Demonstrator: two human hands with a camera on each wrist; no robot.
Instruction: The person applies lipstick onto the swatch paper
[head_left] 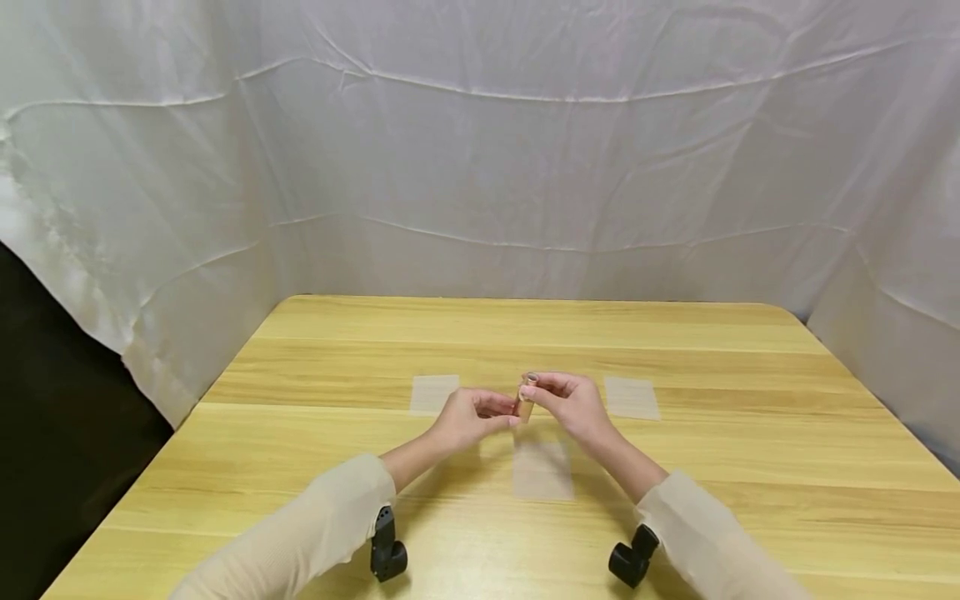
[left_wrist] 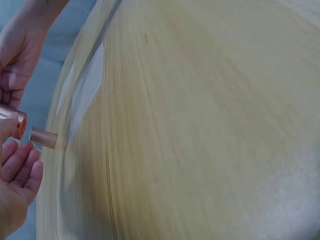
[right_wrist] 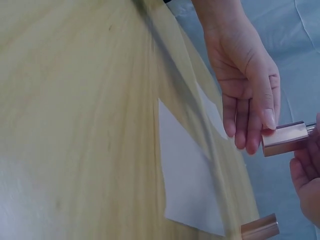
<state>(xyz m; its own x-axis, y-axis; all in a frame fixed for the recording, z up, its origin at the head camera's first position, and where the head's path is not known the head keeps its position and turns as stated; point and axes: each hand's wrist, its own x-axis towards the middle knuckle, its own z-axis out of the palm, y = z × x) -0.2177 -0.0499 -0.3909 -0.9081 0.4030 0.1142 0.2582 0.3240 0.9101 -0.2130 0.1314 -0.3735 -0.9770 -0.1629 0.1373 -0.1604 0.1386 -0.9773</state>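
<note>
Close over the table, both hands meet at a shiny rose-gold lipstick tube (right_wrist: 285,139). My left hand (head_left: 463,421) pinches one end between thumb and fingertips. My right hand (head_left: 576,407) grips the other end, where a narrower silvery neck shows in the right wrist view. A second, plain rose-gold cylinder, which looks like a cap (left_wrist: 43,137), is apart from the fingers in the left wrist view, on the table side of the hands. From the head camera the fingers partly cover these pieces.
Three pale square sheets lie on the wooden table (head_left: 300,467): a left sheet (head_left: 435,393), a right sheet (head_left: 632,398) and a front sheet (head_left: 542,472). White cloth (head_left: 525,167) hangs behind and at the sides. Black wrist mounts (head_left: 387,546) sit by both sleeves.
</note>
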